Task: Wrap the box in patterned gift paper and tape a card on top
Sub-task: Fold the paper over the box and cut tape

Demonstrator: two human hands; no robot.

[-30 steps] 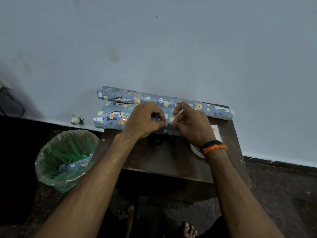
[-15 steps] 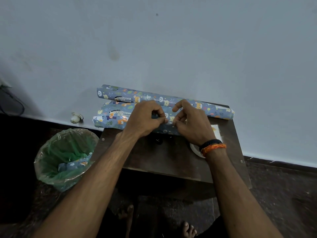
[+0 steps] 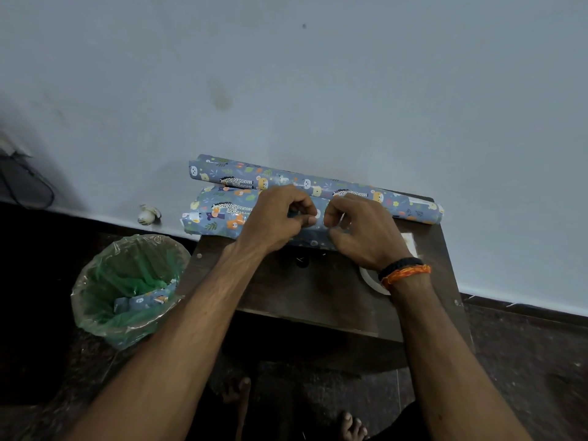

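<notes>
- The box wrapped in blue gift paper printed with cartoon animals point(image 3: 219, 218) lies at the centre of the frame on the far part of the small dark brown wooden bench point(image 3: 318, 291). Its long axis runs left to right, dipping slightly toward the right, and its left end sticks out past the bench's left edge.
- Just behind it, toward the pale grey-blue wall point(image 3: 318, 74), lies a roll of the same blue animal-print paper point(image 3: 397, 198), parallel to the box, its right end near the bench's far right corner.
- The left hand point(image 3: 273, 218) rests on top of the box, fingers curled, its grip pinching the paper at the middle seam.
- The right hand point(image 3: 362, 230), wearing a black and orange thread wristband point(image 3: 404, 270), sits just beside the left; its fingers are curled at the same seam, but I cannot tell what, if anything, they hold.
- A white roll of tape point(image 3: 372, 281) shows partly under the right wrist, and a white card point(image 3: 409, 241) peeks out behind it near the bench's right edge.
- The near half of the bench is bare wood up to its front edge.
- At lower left, on the dark floor, a bin lined with a green plastic bag point(image 3: 127, 288) stands just beside the bench's left edge, holding a scrap of the patterned paper point(image 3: 143, 302).
</notes>
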